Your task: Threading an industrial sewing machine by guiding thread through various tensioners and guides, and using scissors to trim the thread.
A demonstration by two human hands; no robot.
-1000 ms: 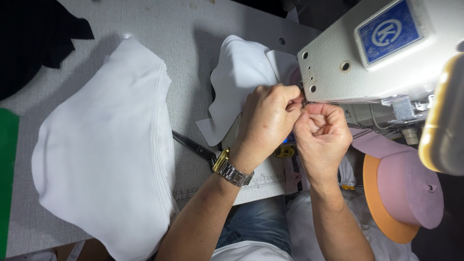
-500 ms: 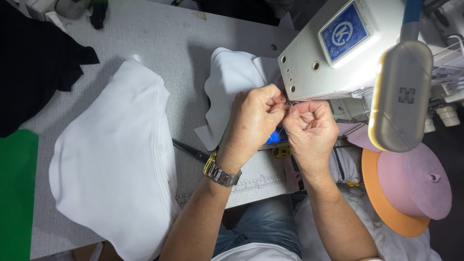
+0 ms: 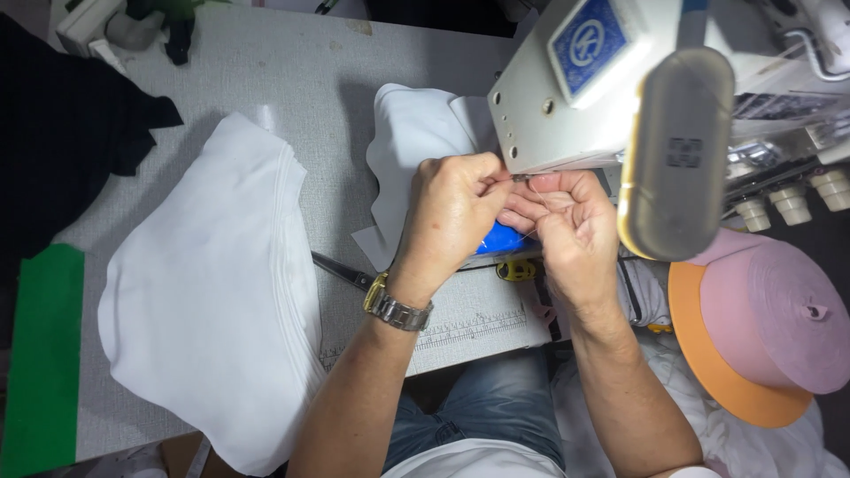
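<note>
Currently: grey counter (image 3: 292, 80) carries a big stack of white fabric (image 3: 212, 292) on the left, well apart from my hands. Sewing machine (image 3: 567, 97) sits top right, pink tape roll (image 3: 779, 310) on an orange disc beside it. White fabric piece (image 3: 412, 142) lies under the machine head. Left hand (image 3: 452, 212) and right hand (image 3: 571, 226) meet just below the machine, fingers pressed together, pinching a fine thread (image 3: 522, 178) at the needle area. Scissors (image 3: 341, 270) lie next to my left wrist.
</note>
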